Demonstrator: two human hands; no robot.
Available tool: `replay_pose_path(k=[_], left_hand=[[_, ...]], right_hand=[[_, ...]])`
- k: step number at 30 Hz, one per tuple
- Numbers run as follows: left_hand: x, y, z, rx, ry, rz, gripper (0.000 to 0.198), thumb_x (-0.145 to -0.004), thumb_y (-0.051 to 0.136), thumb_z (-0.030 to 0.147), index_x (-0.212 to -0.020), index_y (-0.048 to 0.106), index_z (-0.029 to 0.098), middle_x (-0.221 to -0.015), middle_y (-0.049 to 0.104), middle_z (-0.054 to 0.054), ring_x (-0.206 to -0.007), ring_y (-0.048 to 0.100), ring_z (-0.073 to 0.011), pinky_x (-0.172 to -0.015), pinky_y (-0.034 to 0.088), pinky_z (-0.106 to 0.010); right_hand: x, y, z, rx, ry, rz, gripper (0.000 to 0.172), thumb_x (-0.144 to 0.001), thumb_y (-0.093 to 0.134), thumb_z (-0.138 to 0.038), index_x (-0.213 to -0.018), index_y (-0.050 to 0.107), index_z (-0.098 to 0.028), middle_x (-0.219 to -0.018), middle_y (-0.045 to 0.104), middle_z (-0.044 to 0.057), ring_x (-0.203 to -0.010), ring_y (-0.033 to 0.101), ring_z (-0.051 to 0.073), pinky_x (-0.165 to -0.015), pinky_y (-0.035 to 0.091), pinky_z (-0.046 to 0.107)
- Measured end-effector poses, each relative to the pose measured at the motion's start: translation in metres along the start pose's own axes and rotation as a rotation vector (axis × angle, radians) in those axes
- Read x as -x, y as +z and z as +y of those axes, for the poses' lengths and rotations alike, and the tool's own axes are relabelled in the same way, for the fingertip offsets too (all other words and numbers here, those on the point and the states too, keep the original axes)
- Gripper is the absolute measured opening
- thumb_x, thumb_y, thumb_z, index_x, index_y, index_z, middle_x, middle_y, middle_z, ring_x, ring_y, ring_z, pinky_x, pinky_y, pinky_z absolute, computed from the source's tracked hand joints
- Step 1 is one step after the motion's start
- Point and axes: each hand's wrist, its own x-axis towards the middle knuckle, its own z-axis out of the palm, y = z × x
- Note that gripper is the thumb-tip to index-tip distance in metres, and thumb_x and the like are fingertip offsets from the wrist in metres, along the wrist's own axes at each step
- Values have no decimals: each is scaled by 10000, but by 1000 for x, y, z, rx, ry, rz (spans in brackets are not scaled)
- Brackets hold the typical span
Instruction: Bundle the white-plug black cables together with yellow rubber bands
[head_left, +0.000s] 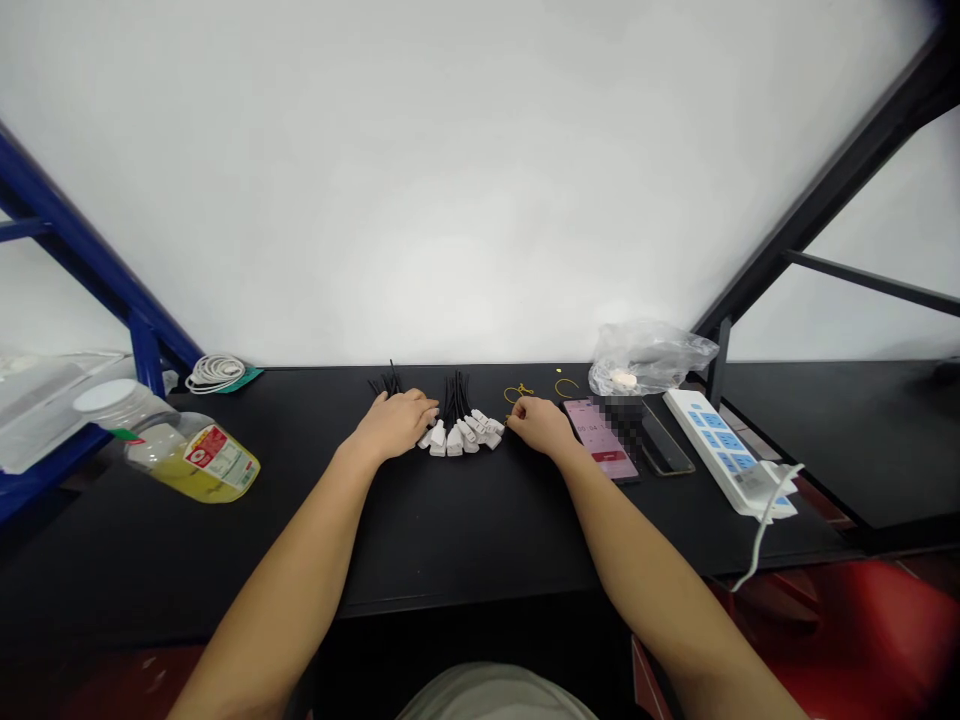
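A bunch of white plugs point(457, 438) with black wires point(456, 395) lies fanned out on the black table point(457, 530), the wires pointing to the far edge. My left hand point(394, 422) lies over the left end of the bunch, its fingertips at the plugs. My right hand point(538, 424) is at the right end, its fingertips close to the last plug and a thin yellow wire tie point(517, 394). Another yellow tie point(566, 385) lies further right. Whether either hand grips anything is hidden.
A phone point(600, 440) lies right of my right hand, near a dark flat object point(664, 440), a white power strip point(720, 445) and a plastic bag point(645, 358). A yellow-labelled oil bottle point(191, 458) lies left, by a white cable coil point(216, 374).
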Motion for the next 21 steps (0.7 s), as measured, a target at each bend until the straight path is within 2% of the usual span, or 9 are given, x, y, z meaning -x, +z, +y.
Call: replay_pose_path(k=[7, 11, 15, 21], left_hand=[[1, -1, -10, 36, -57, -2, 392, -959, 380, 414, -1165, 681, 272, -1320, 638, -84, -1174, 613, -290, -1116, 296, -566], [2, -2, -10, 68, -97, -16, 350, -921, 441, 451, -1117, 665, 267, -1191, 714, -74, -1112, 646, -298, -1121, 251, -613], [6, -4, -13, 47, -167, -46, 254, -862, 502, 348, -1041, 666, 272, -1037, 764, -57, -1022, 680, -282, -1137, 197, -624], [10, -5, -31, -1, -274, -24, 238, -785, 533, 260, -966, 687, 261, -1053, 760, -78, -1048, 674, -325, -1093, 236, -657]], right_hand=[[0, 1, 0, 13, -11, 8, 108, -822, 588, -261, -801, 681, -210, -851, 725, 31, -787, 629, 172, -605, 320, 250], [1, 1, 1, 1, -19, 19, 101, -814, 587, -257, -785, 675, -216, -839, 725, 26, -779, 629, 174, -598, 318, 253], [2, 1, 1, -16, -16, 31, 93, -813, 593, -257, -771, 667, -218, -833, 726, 20, -772, 634, 173, -587, 316, 253], [2, 0, 0, -22, 22, 42, 95, -826, 602, -265, -790, 676, -218, -843, 729, 32, -788, 645, 180, -599, 337, 252]])
